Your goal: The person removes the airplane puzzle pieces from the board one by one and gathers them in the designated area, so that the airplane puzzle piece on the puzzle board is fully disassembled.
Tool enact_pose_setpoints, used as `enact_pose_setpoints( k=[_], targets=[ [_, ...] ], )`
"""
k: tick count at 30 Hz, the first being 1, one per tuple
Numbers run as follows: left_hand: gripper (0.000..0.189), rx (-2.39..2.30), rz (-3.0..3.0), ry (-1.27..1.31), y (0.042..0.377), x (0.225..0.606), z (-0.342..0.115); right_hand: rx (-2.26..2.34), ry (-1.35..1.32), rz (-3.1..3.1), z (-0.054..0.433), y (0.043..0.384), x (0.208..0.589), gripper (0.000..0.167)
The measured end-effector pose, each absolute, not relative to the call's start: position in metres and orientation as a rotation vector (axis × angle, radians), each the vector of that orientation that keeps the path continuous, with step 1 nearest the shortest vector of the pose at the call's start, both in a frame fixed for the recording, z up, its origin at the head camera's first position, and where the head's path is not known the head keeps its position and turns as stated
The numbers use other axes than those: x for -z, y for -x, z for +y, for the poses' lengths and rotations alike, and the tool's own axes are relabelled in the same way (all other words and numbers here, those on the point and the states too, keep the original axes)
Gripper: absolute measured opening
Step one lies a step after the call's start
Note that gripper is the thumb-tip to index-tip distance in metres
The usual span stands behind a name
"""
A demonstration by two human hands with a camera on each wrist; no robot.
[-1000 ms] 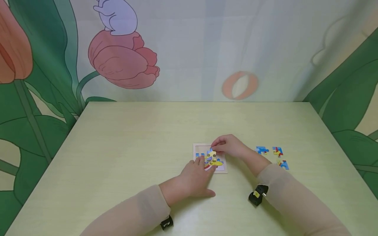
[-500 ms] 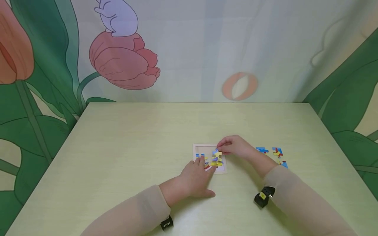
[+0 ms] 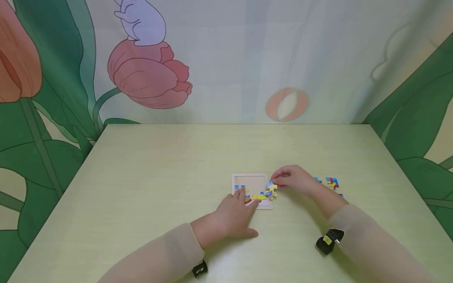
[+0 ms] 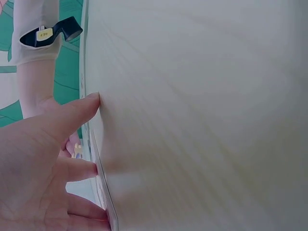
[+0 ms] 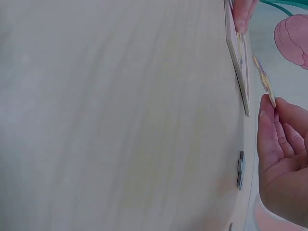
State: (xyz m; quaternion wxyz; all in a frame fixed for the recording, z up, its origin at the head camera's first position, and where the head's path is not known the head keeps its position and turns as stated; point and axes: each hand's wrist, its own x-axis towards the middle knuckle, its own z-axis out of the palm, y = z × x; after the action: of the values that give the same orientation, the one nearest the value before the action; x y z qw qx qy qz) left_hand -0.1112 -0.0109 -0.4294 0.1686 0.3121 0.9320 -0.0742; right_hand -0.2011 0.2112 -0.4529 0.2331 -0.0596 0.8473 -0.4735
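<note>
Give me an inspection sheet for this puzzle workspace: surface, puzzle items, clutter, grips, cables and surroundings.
Surface: pale wood-grain table, no damage visible.
Puzzle items: square pale wooden-looking frame, coloured pieces toward its near side; blue, yellow and purple jigsaw section, held; loose multicoloured jigsaw pieces right of the frame, partly hidden.
Clutter: nothing seen.
Left grip: rests on the frame, fingers extended.
Right grip: pinches the jigsaw section, lifted near the frame's right rim.
Cables: nothing seen.
Surroundings: pale fabric backdrop printed with green leaves and a large pink flower.
</note>
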Motion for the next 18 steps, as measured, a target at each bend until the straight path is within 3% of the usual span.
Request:
enact_pose_setpoints(
  k=[18],
  targets=[
    [0.084,0.226,2.651,-0.874,0.110,0.429,-0.011,1.343,0.096,2.299,0.245,0.190,0.450,0.030]
  ],
)
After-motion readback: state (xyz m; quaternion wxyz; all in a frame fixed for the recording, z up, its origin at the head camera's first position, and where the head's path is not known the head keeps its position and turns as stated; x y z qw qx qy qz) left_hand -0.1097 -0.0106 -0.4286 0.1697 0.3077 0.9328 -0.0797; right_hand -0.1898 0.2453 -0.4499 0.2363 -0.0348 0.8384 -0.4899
